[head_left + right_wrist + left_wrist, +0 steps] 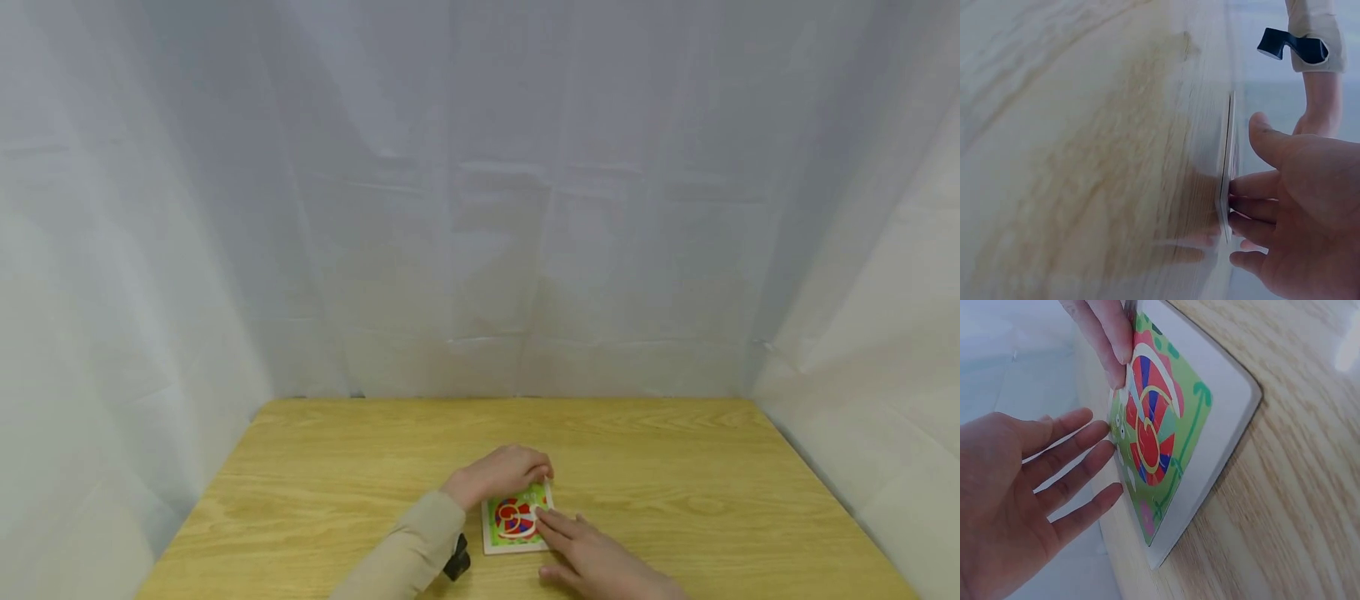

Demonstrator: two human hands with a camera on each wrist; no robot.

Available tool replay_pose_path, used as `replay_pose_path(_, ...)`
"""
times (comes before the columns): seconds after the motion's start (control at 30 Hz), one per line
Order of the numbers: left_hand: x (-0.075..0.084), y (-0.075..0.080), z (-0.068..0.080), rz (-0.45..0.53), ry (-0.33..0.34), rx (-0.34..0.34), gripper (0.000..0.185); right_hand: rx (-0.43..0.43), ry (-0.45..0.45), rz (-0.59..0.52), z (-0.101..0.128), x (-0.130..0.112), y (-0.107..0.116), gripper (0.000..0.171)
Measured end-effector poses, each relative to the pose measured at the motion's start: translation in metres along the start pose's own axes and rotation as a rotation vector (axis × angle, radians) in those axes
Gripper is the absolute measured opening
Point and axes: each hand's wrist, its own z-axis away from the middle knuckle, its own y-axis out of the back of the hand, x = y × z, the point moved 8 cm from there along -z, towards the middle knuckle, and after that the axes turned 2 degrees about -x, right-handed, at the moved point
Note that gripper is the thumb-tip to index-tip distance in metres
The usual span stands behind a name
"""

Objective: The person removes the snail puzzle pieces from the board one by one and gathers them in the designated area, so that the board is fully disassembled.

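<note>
A square picture puzzle board [495, 547] with a pale border lies flat on the table. A snail with a red and blue shell [1154, 425] on a green ground shows on its face. My left hand [506, 471] reaches over its far edge; in the left wrist view the fingers are spread and nearly straight, fingertips at the board's edge. From the right, my right hand [596, 558] lays extended fingers on the picture's right side, thumb held apart. The right fingers cover part of the picture. In the right wrist view the board [1229, 156] appears edge-on as a thin slab.
The wood-grain table [337, 467] spreads around the board on all sides. White sheeting [495, 250] hangs behind the table and along both sides. A black wrist-camera mount [457, 560] sits beside the left sleeve [412, 542], close to the board's left edge.
</note>
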Motion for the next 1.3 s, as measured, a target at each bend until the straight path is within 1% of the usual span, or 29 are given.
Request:
replay_pose_path(0.23, 0.0012, 0.0005, -0.0008, -0.025, 0.011, 0.011, 0.023, -0.001, 0.001, 0.011, -0.0005, -0.0017, 0.0020, 0.066)
replay_pose_path(0.5, 0.0017, -0.0011, -0.0033, -0.027, 0.009, 0.008, 0.023, -0.017, -0.008, -0.015, -0.0008, -0.0001, 0.0006, 0.067)
replay_pose_path(0.63, 0.0008, -0.0005, -0.0035, 0.022, 0.016, 0.013, 0.023, 0.000, -0.003, -0.003, -0.0005, -0.0009, 0.0014, 0.066)
replay_pose_path(0.7, 0.0006, 0.0004, -0.0034, 0.047, 0.005, 0.026, 0.022, 0.012, 0.000, 0.008, -0.0002, -0.0019, 0.0021, 0.066)
replay_pose_path(0.77, -0.0003, 0.0004, -0.0029, 0.063, -0.006, 0.031, 0.028, 0.019, -0.001, 0.015, -0.0001, -0.0022, 0.0025, 0.066)
replay_pose_path(0.83, -0.0012, -0.0005, -0.0024, 0.067, -0.022, 0.030, 0.038, 0.024, -0.002, 0.019, 0.0001, -0.0022, 0.0029, 0.066)
replay_pose_path(0.93, -0.0032, -0.0035, -0.0026, 0.064, -0.031, 0.010, 0.050, 0.022, -0.006, 0.013, 0.0004, -0.0018, 0.0027, 0.066)
replay_pose_path(1.13, -0.0034, -0.0063, -0.0034, 0.048, -0.023, -0.004, 0.051, 0.021, -0.003, -0.002, 0.0012, -0.0021, 0.0018, 0.066)
replay_pose_path(1.3, -0.0043, -0.0058, -0.0026, 0.020, -0.008, 0.014, 0.049, 0.029, 0.006, 0.007, 0.0023, -0.0031, 0.0019, 0.066)
